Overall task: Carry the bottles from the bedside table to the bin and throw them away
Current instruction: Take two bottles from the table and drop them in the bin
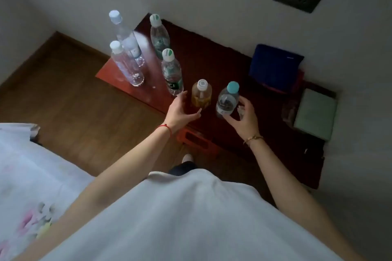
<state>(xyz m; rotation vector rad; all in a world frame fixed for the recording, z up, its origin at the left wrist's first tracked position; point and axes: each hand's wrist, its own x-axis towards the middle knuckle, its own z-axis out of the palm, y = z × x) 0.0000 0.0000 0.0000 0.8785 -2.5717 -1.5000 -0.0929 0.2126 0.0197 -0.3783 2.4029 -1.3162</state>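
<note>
Two hands (182,110) (open) near six bottles (172,72).

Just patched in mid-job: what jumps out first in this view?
Six capped bottles standing on the dark red bedside table, four clear ones toward its left end. Both hands reach in, open: the left hand beside the amber bottle, the right hand cupping around the teal-capped bottle. No bin is in view.

one view only, worn on the person's head, looking steeply down and forward over the white shirt (191,218) at the bedside table (212,63) against the wall. it sits close above, arms reaching into frame from below. the wide lens bends the bed edge (31,176) and floor (74,101).
</note>
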